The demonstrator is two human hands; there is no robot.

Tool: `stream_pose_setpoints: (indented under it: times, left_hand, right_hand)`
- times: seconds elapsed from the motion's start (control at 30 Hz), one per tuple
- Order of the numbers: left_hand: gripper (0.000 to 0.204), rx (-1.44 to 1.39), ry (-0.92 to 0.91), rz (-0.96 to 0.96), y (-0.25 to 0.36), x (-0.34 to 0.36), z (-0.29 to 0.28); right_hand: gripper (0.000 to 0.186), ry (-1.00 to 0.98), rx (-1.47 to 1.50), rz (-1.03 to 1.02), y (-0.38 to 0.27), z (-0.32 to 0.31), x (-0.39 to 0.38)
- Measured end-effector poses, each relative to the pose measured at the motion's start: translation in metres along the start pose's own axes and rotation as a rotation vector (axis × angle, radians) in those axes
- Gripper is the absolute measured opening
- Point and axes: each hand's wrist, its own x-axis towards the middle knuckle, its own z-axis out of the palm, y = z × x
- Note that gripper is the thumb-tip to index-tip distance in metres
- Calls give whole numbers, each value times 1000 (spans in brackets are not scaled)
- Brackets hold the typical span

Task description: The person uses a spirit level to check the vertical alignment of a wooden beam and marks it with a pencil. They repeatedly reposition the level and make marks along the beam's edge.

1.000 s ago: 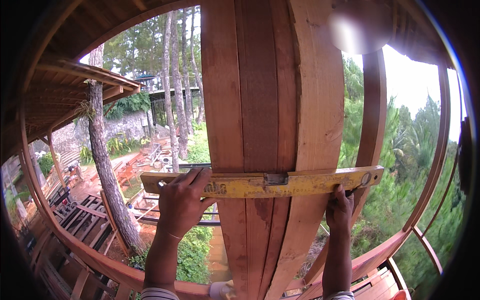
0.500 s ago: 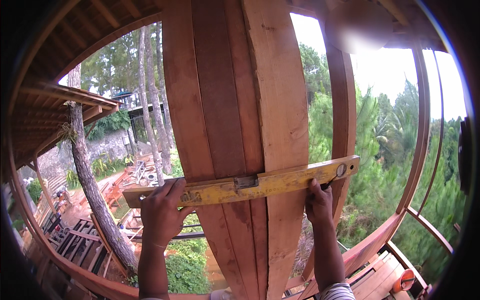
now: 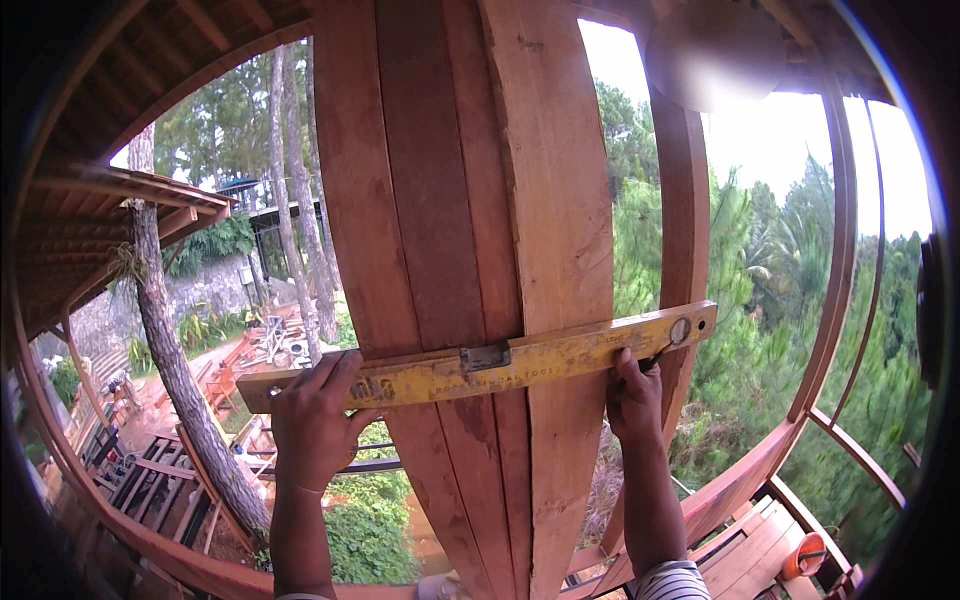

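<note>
A worn yellow spirit level [image 3: 560, 366] lies across upright wooden boards [image 3: 440, 220], its right end a little higher than its left in the picture. My left hand [image 3: 312, 420] is closed around the level near its left end, fingers over the top edge and thumb below. Close to the right end, my right hand [image 3: 636, 400] is closed at the lower edge, its thumb against the front face. A small dark, thin thing pokes out beside that thumb; its kind I cannot make out. A paler plank [image 3: 560, 220] forms the right side of the boards, behind the level.
Another wooden post [image 3: 684, 220] stands behind on the right. A low timber beam [image 3: 740, 490] crosses at lower right, with an orange bucket [image 3: 803, 556] on planks beyond it. A tree trunk [image 3: 165, 330] and a tiled roof [image 3: 130, 195] are at left.
The whole view has shifted slightly, so the boards, level and background sit a little further left and higher. Both hands keep their places on the level.
</note>
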Motion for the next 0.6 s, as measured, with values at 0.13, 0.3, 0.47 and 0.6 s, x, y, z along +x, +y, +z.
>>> stream_pose_setpoints:
  times: [0.13,0.3,0.47,0.6]
  left_hand:
    - [68,-2,22,-42,-2,0,3]
    - [68,15,-7,-59,-2,0,4]
    - [63,33,0,3,-6,-1,2]
    - [63,33,20,21,-6,-1,3]
  right_hand:
    - [20,10,22,12,-2,2,2]
    - [24,-25,71,0,5,-17,4]
    - [24,-35,52,29,1,-12,3]
    - [22,-25,69,29,4,-16,3]
